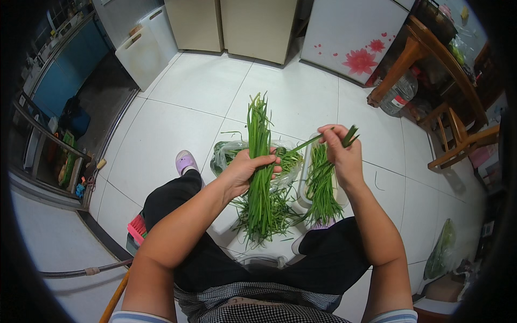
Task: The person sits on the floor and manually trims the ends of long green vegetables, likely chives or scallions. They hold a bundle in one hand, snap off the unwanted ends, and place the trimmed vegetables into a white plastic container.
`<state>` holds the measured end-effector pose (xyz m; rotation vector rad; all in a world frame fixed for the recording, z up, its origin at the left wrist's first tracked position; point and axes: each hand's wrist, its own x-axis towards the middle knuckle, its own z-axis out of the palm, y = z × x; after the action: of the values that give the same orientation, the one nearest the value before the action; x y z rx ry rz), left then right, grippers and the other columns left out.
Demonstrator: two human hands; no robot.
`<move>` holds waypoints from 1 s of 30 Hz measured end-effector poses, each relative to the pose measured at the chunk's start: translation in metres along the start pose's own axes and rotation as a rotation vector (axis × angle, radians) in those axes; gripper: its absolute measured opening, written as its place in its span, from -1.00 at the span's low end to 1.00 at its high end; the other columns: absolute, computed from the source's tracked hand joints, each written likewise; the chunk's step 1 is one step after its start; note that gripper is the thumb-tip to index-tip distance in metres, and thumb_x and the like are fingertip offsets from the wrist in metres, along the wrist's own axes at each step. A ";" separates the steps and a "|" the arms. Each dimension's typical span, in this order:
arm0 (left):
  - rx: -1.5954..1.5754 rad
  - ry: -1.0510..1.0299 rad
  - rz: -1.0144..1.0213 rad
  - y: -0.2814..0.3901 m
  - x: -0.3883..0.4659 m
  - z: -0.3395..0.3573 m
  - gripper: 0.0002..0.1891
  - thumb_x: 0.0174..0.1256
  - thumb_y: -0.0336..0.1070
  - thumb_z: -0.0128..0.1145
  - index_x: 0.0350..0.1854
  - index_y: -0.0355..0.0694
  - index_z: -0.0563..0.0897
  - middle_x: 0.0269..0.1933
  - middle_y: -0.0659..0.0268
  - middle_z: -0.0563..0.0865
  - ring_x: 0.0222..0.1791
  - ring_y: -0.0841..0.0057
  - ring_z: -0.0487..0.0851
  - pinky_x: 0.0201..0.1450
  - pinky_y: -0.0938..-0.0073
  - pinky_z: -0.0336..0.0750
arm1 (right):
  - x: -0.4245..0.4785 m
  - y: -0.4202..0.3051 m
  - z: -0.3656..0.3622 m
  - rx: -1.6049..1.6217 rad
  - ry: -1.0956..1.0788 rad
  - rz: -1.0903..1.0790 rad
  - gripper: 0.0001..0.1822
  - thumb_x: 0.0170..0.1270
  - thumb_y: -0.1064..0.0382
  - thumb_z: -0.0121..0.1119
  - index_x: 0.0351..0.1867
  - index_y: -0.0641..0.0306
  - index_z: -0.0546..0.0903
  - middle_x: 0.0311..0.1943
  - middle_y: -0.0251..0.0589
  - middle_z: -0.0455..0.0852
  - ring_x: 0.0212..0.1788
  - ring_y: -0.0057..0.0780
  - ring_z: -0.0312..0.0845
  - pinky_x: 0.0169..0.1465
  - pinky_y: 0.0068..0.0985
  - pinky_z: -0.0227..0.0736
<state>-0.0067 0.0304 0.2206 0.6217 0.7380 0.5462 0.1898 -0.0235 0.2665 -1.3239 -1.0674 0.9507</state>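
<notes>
A thick bunch of long green chives [260, 189] is gripped in my left hand [246, 169], its stalks running up and down across the fingers. My right hand [341, 149] pinches a few chive stalks [348, 137]; one long blade stretches from it towards the bunch. Under the right hand, more chives [319, 189] lie over a pale plastic tub [303, 194]. Behind the left hand sits a clear plastic bag [230, 151] with greens inside. Loose chive trimmings [278, 206] are heaped on the floor below the bunch.
White floor tiles [181, 125] surround me. A pink broom [137, 228] is by my left leg. At the far side stand beige cabinets [258, 28] and a flower-printed fridge [343, 40]. A wooden chair [460, 137] and a large plastic bottle [400, 95] are at the right.
</notes>
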 end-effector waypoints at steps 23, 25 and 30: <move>-0.228 -0.189 -0.015 -0.001 0.002 -0.001 -0.68 0.20 -0.29 -0.18 -0.01 -0.27 0.33 0.00 0.08 0.48 -0.05 0.33 0.50 0.04 0.34 0.40 | -0.017 0.042 0.034 -0.125 -0.210 0.047 -0.77 0.12 0.19 0.11 -0.50 0.35 0.48 -0.67 -0.46 0.38 -0.63 -0.72 0.22 -0.51 -0.68 0.17; -0.237 -0.225 -0.005 -0.002 0.005 -0.006 -0.67 0.21 -0.29 -0.18 0.01 -0.27 0.33 0.03 0.08 0.46 -0.04 0.33 0.49 0.04 0.34 0.39 | -0.020 0.044 0.038 -0.176 -0.291 0.044 -0.78 0.08 0.24 0.14 -0.52 0.38 0.48 -0.68 -0.45 0.40 -0.61 -0.72 0.23 -0.49 -0.67 0.18; -0.241 -0.207 0.009 -0.001 0.003 -0.005 -0.66 0.19 -0.30 -0.11 0.01 -0.27 0.33 -0.03 0.14 0.48 -0.09 0.39 0.52 0.02 0.36 0.41 | -0.019 0.042 0.036 -0.194 -0.281 0.109 -0.79 0.05 0.25 0.17 -0.56 0.34 0.46 -0.68 -0.46 0.42 -0.59 -0.74 0.23 -0.49 -0.68 0.16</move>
<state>-0.0083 0.0327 0.2160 0.4490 0.4658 0.5602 0.1528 -0.0302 0.2220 -1.4467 -1.3393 1.1625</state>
